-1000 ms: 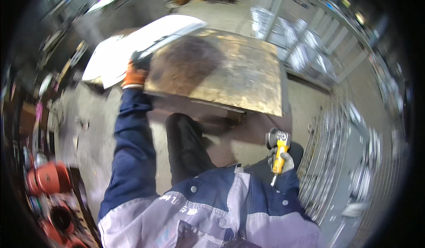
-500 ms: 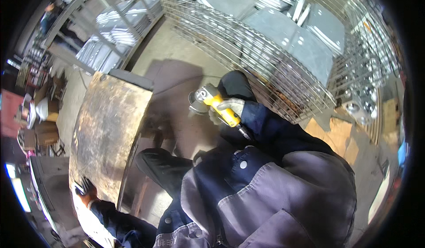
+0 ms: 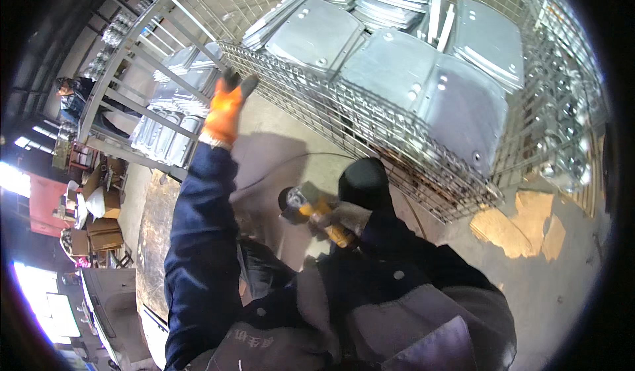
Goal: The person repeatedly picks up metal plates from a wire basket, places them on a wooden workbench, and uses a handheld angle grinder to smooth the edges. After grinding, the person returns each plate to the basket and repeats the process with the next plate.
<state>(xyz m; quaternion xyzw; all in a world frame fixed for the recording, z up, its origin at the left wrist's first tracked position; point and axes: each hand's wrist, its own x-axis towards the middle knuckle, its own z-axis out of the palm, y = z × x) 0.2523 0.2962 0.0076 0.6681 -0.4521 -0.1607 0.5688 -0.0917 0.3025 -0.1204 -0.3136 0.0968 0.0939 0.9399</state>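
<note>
My left hand (image 3: 225,109), in an orange glove with dark fingers, reaches up and forward. Its fingers are apart and nothing shows in them; it appears beside the near left corner of a wire mesh basket (image 3: 311,103). Flat grey metal plates (image 3: 390,63) lie stacked in that basket. Low in front of my body, my right hand (image 3: 349,220), in a pale glove, is wrapped round a yellow angle grinder (image 3: 339,235). The grinder's disc end points left, and shadow blurs its details.
At left stands a worn board-topped table (image 3: 157,222), partly behind my left arm. A railed metal rack (image 3: 112,83) holds more plates, with another person (image 3: 78,99) beyond it. A thin hose (image 3: 311,153) crosses the floor. Torn cardboard (image 3: 512,225) lies at right.
My left hand has left the table top and swung up and forward towards the basket. My right hand keeps the grinder, now lower in view. The view has shifted towards the basket.
</note>
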